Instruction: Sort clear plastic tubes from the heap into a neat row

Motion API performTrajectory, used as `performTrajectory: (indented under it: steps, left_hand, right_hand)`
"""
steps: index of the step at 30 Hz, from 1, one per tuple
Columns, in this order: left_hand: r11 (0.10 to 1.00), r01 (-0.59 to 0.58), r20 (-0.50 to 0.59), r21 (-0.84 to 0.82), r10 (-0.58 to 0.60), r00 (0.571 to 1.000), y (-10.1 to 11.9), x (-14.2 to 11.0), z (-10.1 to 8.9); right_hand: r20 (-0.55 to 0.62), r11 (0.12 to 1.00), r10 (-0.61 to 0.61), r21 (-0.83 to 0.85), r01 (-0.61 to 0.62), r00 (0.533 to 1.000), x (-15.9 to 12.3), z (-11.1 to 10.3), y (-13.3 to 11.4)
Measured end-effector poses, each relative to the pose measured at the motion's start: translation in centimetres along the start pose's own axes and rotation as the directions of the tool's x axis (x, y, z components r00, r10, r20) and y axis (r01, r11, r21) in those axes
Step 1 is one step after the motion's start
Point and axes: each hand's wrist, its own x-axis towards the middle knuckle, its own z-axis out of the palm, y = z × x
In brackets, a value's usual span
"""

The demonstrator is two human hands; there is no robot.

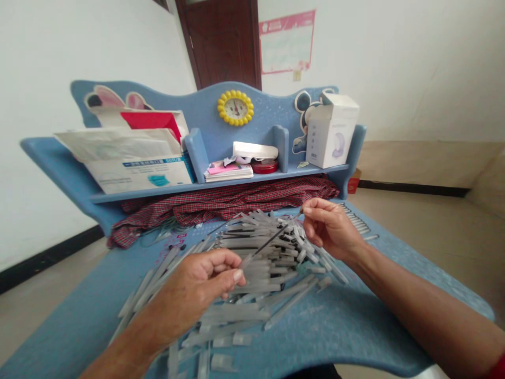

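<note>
While the left hand (215,273) pinches one end of a thin rod (272,239) above the tubes (258,283), the right hand (330,225) pinches the other.

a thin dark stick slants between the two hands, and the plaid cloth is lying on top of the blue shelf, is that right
Not quite: the plaid cloth lies beneath the blue shelf, not on top, as the head view shows. The thin dark stick does slant between the left hand and right hand.
</note>
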Motion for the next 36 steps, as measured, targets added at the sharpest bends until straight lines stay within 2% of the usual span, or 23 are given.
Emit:
performTrajectory:
  steps: [4, 9, 12, 18, 21, 22, 23, 25, 27, 28, 29, 32, 36]
  left_hand:
    - [0.998, 0.036, -0.027, 0.057, -0.034, 0.999, 0.1, 0.0, 0.3]
    - [0.993, 0.05, 0.024, -0.103, -0.047, 0.999, 0.6, -0.2, 0.4]
    - [0.984, 0.071, 0.024, -0.161, -0.068, 0.997, 0.7, -0.3, 0.5]
    - [0.975, 0.041, 0.067, -0.217, -0.027, 0.997, 0.4, -0.5, 1.4]
    - [0.947, -0.003, 0.067, -0.322, 0.026, 0.997, 0.2, -0.6, 1.7]
    - [0.927, -0.023, 0.054, -0.374, 0.046, 0.997, 0.1, -0.6, 1.7]
    - [0.904, -0.043, 0.035, -0.425, 0.064, 0.997, 0.0, -0.6, 1.7]
    - [0.862, -0.078, 0.005, -0.501, 0.094, 0.996, -0.1, -0.5, 1.6]
    - [0.841, -0.094, -0.003, -0.532, 0.109, 0.994, -0.2, -0.5, 1.5]
    - [0.837, -0.096, -0.003, -0.539, 0.113, 0.994, -0.2, -0.5, 1.5]
    - [0.836, -0.094, 0.002, -0.54, 0.113, 0.994, -0.2, -0.6, 1.5]
    - [0.85, -0.082, 0.014, -0.52, 0.104, 0.994, -0.1, -0.7, 1.7]
    - [0.888, -0.063, 0.03, -0.456, 0.086, 0.996, 0.2, -1.0, 2.0]
  right_hand:
    - [0.008, 1.0, 0.019, 0.009, -0.02, 1.0, -0.1, 0.2, 0.1]
    - [-0.001, 0.999, 0.023, 0.039, -0.023, 1.0, 0.1, 0.1, 0.3]
    - [0.036, 0.999, 0.034, 0.008, -0.035, 0.999, -0.2, 0.2, 0.8]
    - [0.246, 0.958, 0.123, -0.282, -0.05, 0.961, -1.3, 0.9, 1.8]
    - [0.273, 0.89, 0.103, -0.454, 0.034, 0.956, -0.9, 0.3, 1.7]
    - [0.269, 0.83, 0.06, -0.548, 0.101, 0.961, -0.6, -0.2, 1.6]
    - [0.267, 0.731, 0.012, -0.66, 0.174, 0.964, -0.2, -0.6, 1.5]
    - [0.298, 0.402, -0.051, -0.867, 0.293, 0.953, 0.4, -1.5, 1.5]
    - [0.317, 0.069, -0.012, -0.946, 0.317, 0.948, 0.8, -2.1, 1.6]
    - [0.308, -0.049, 0.029, -0.95, 0.309, 0.951, 0.9, -2.2, 1.6]
    - [0.293, -0.13, 0.066, -0.945, 0.3, 0.954, 0.9, -2.2, 1.7]
    - [0.25, -0.262, 0.124, -0.925, 0.274, 0.96, 0.6, -1.9, 1.9]
    - [0.214, -0.304, 0.135, -0.921, 0.246, 0.968, 0.5, -1.4, 2.0]
